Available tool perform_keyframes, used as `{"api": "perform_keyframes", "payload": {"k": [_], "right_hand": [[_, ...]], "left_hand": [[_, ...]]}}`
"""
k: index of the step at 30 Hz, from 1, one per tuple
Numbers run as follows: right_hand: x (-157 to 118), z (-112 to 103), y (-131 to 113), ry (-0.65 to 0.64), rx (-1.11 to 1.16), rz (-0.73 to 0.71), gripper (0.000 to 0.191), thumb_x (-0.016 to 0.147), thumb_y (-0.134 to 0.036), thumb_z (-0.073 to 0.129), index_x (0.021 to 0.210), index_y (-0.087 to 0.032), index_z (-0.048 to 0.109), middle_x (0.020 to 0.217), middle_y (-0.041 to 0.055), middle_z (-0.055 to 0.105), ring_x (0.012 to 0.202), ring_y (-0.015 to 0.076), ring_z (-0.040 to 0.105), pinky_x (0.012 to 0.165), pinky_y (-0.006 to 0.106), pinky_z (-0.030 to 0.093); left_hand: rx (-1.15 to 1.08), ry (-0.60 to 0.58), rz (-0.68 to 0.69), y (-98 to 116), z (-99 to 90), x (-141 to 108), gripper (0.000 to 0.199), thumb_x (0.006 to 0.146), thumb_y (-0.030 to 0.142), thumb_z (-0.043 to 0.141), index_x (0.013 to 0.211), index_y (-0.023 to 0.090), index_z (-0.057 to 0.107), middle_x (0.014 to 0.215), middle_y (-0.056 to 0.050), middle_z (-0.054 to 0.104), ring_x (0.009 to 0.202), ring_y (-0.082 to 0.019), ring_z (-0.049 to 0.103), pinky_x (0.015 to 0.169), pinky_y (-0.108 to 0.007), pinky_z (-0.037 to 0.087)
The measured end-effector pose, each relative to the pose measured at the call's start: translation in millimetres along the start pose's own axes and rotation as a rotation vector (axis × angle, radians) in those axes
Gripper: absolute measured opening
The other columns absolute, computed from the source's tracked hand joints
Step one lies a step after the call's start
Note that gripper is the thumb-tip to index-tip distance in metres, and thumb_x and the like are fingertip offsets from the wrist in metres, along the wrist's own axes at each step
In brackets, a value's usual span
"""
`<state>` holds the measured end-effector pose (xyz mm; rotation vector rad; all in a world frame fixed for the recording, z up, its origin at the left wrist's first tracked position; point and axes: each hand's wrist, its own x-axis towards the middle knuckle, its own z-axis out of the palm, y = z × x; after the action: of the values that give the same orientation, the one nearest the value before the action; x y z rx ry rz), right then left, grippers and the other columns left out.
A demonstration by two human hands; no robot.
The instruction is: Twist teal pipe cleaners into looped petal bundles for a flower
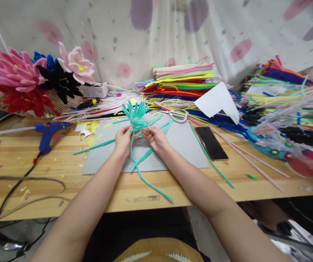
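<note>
A teal pipe-cleaner bundle [137, 115] stands over the grey mat, its upper ends fanned out and its lower part wrapped round with teal stems. My left hand [124, 140] pinches the base of the bundle from the left. On the other side, my right hand [154, 137] has its fingers closed on a teal stem at the base. One long teal stem [152, 185] hangs from the bundle and curves toward the table's front edge. Other teal stems lie across the grey mat [191, 153] beneath and beside my hands.
A blue glue gun [47, 135] with its cable lies at left, below pipe-cleaner flowers [17, 72]. Scissors [178, 115] rest behind the mat. A phone [211, 143] lies right of it. Stacks of coloured pipe cleaners [183, 82] line the back of the wooden table [91, 196].
</note>
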<state>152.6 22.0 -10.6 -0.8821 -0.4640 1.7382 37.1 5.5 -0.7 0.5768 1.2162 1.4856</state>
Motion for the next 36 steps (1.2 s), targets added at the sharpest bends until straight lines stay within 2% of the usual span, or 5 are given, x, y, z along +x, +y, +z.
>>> {"api": "perform_keyframes", "payload": {"k": [8, 13, 18, 24, 36], "right_hand": [[0.0, 0.6, -1.8, -0.035, -0.09, -0.016, 0.017, 0.079, -0.009, 0.047, 0.068, -0.02, 0.038, 0.061, 0.0005, 0.065, 0.061, 0.0112, 0.065, 0.06, 0.022, 0.055], [3.2, -9.0, -4.8, -0.224, -0.386, -0.018, 0.009, 0.077, -0.018, 0.054, 0.073, -0.018, 0.046, 0.064, 0.0, 0.065, 0.057, 0.0107, 0.063, 0.058, 0.023, 0.052], [7.3, -18.7, -7.9, -0.26, -0.939, -0.382, 0.015, 0.069, -0.023, 0.064, 0.081, -0.019, 0.057, 0.064, -0.0034, 0.062, 0.058, 0.0102, 0.058, 0.06, 0.023, 0.045], [-0.2, -16.9, -15.1, -0.205, -1.639, -0.745, 0.014, 0.081, -0.026, 0.054, 0.074, -0.018, 0.063, 0.07, 0.0013, 0.065, 0.066, 0.0114, 0.056, 0.062, 0.021, 0.035], [-3.3, -16.1, -17.3, -0.295, -1.978, -0.915, 0.029, 0.09, -0.032, 0.041, 0.083, -0.016, 0.064, 0.076, 0.0046, 0.066, 0.066, 0.0108, 0.055, 0.058, 0.022, 0.026]], "left_hand": [[0.044, -0.175, 0.082, 3.1, -6.0, -1.2, 0.022, 0.061, 0.015, 0.063, 0.081, 0.013, 0.058, 0.073, -0.002, 0.062, 0.071, -0.016, 0.064, 0.052, -0.023, 0.052], [0.094, -0.071, 0.105, 5.7, -9.5, 5.6, 0.021, 0.064, 0.027, 0.068, 0.073, 0.01, 0.06, 0.07, -0.004, 0.063, 0.059, -0.011, 0.061, 0.051, -0.022, 0.052], [0.136, -0.063, 0.062, 7.4, -13.4, 9.9, 0.02, 0.065, 0.026, 0.07, 0.071, 0.009, 0.063, 0.066, -0.004, 0.063, 0.055, -0.01, 0.06, 0.048, -0.02, 0.051], [0.158, -0.075, 0.039, 6.8, -12.7, 7.5, 0.019, 0.065, 0.025, 0.07, 0.07, 0.009, 0.063, 0.065, -0.004, 0.063, 0.055, -0.01, 0.06, 0.048, -0.019, 0.051], [0.085, -0.104, -0.036, 9.3, -12.8, 7.6, 0.015, 0.066, 0.021, 0.068, 0.073, 0.01, 0.061, 0.066, -0.003, 0.062, 0.055, -0.01, 0.06, 0.046, -0.018, 0.049]]}}
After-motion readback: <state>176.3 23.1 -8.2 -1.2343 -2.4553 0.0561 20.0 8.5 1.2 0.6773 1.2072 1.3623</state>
